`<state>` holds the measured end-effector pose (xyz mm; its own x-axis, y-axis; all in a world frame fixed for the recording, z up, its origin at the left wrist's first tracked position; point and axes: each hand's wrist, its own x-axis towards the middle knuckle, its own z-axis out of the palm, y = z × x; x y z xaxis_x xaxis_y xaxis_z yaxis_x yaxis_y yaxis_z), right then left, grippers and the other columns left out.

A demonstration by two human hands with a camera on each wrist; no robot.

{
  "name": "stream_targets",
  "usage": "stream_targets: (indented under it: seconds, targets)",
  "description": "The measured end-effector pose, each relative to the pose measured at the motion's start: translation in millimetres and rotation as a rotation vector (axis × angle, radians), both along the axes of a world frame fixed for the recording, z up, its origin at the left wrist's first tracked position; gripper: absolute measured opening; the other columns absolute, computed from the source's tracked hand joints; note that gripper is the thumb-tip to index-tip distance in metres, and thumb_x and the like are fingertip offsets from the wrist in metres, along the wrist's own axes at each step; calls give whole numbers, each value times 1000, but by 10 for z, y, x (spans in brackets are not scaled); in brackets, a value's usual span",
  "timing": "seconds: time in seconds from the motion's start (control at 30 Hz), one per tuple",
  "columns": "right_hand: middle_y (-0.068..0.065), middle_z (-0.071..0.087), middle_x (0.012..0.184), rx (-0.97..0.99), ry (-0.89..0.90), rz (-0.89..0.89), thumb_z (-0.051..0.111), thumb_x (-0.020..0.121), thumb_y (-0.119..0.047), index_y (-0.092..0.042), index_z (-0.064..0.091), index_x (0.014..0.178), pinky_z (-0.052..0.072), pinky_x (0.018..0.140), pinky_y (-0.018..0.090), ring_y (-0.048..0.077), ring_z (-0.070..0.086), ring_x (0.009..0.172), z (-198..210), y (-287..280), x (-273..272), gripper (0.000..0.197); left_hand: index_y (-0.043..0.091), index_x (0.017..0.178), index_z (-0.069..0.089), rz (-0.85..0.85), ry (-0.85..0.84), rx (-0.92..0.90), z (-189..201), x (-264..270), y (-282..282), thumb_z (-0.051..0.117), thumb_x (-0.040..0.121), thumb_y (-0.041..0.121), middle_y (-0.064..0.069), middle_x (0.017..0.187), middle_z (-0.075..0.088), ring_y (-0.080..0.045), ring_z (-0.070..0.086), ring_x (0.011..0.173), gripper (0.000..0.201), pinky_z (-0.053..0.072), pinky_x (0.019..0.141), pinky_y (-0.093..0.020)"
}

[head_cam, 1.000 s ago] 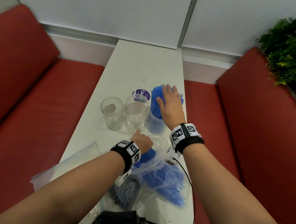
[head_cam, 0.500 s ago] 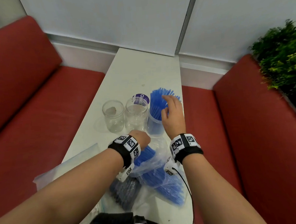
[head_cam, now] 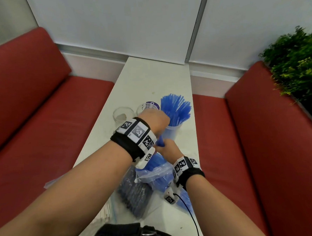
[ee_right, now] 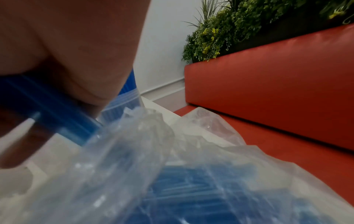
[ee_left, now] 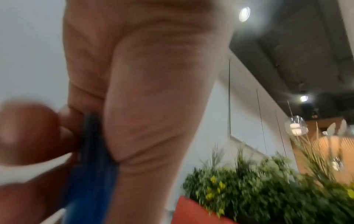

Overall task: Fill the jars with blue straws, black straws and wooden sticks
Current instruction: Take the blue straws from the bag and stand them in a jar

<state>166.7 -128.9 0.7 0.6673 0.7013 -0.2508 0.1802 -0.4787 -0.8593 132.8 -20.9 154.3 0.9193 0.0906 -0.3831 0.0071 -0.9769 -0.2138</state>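
A jar at the table's right edge stands packed with blue straws. Left of it are two clear jars: one shows whole, the other is partly hidden behind my left hand. Just below that hand, my right hand grips a small bundle of blue straws. The bundle comes out of a clear bag of blue straws. In the left wrist view the bundle sits between my left thumb and fingers. In the right wrist view it runs under the palm above the bag.
A bag of black straws lies left of the blue bag, and a bag of pale wooden sticks at the near left edge. A purple lid lies behind the jars. Red benches flank the narrow white table. A plant is at the right.
My right hand left the straws in the jar and dropped back to the bag. My left hand rose over it. Both now hold a bundle of blue straws.
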Motion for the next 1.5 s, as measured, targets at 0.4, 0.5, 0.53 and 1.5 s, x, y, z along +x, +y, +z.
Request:
stream_targets:
  seconds: [0.4, 0.5, 0.53, 1.5]
  targets:
    - [3, 43, 54, 379, 164, 10, 76, 88, -37, -14, 51, 68, 39, 58, 31, 16, 40, 51, 765, 142, -21, 39, 13, 79, 68, 5, -621, -763, 462, -60, 54, 45, 95, 61, -4, 70, 66, -14, 60, 65, 56, 49, 69, -35]
    - [2, 44, 57, 408, 130, -4, 73, 94, -29, -17, 51, 67, 43, 56, 28, 16, 43, 51, 994, 99, 60, 36, 21, 100, 75, 229, -954, -1371, 485, -57, 178, 43, 99, 57, 6, 91, 75, -7, 70, 92, 48, 54, 86, -26]
    - [3, 44, 57, 442, 125, -16, 73, 94, -30, -19, 52, 66, 43, 56, 30, 18, 44, 52, 1108, 86, 89, 36, 18, 101, 75, 336, -1037, -1506, 450, -46, 233, 42, 101, 54, 4, 91, 76, -10, 71, 92, 49, 55, 85, -28]
    - [7, 58, 66, 673, -26, 32, 75, 90, -29, -20, 58, 67, 51, 72, 32, 20, 56, 65, 2084, 80, 266, 31, 5, 83, 65, 1228, 39, -2436, -365, -31, 113, 59, 98, 26, -7, 68, 61, -10, 58, 45, 26, 46, 35, -16]
